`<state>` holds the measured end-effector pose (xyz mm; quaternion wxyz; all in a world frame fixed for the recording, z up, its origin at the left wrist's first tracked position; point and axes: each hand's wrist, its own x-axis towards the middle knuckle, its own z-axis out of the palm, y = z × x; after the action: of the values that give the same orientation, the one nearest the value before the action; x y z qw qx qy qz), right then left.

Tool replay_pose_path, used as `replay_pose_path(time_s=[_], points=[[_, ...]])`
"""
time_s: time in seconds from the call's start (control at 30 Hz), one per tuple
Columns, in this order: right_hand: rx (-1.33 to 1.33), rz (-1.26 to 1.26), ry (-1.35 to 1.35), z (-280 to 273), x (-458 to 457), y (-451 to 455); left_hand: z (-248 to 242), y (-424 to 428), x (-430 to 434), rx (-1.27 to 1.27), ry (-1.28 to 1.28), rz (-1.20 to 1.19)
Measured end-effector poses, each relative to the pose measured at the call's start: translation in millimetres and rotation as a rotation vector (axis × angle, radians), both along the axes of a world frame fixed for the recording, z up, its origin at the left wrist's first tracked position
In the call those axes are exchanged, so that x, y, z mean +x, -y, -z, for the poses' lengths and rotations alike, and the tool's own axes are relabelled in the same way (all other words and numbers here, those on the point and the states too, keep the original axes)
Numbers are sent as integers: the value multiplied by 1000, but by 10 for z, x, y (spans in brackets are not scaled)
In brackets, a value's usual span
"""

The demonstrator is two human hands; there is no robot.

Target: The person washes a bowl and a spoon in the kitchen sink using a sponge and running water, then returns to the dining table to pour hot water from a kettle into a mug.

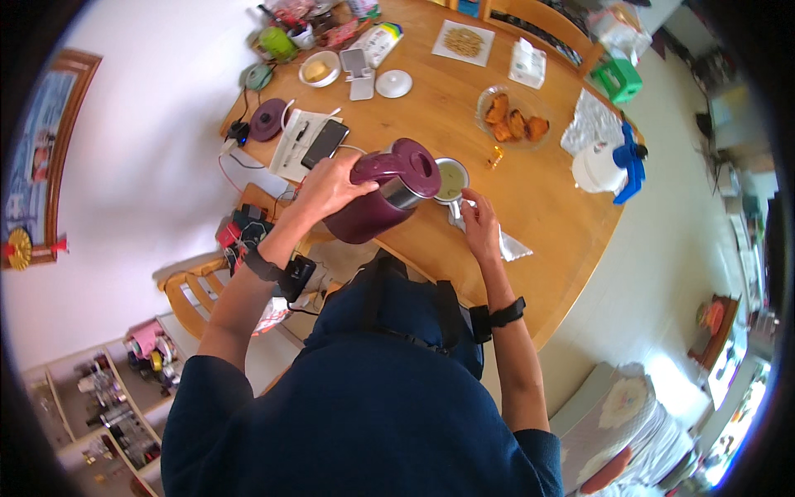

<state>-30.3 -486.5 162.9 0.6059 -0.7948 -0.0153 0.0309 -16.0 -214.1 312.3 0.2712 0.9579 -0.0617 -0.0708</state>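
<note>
My left hand is wrapped around the handle of a purple electric kettle with a steel band at its spout. The kettle is held tilted over the near table edge, its lid on and its spout beside a white mug. Pale greenish liquid with small bits stands in the mug. At the mug's handle are the curled fingers of my right hand; whether they grip it is unclear. A crumpled silvery wrapper lies under that hand.
Beyond the mug are a glass plate of browned food pieces, a tissue pack and a white jug with a blue top. Left on the wooden table lie a phone, papers, and a purple kettle base with cables.
</note>
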Motion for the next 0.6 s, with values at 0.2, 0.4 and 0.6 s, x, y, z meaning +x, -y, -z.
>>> replay_pose_path(time_s=[0.2,0.4,0.6], points=[[-135,-132,133,-422,73,-175,102,54,-309,-172,133,-146],[-260,-226,291,-599,122,-268,257,76,-512,-292,179,-261],[-223,-323,275,-791,130,-298,291,42,-664,-374,230,-271]])
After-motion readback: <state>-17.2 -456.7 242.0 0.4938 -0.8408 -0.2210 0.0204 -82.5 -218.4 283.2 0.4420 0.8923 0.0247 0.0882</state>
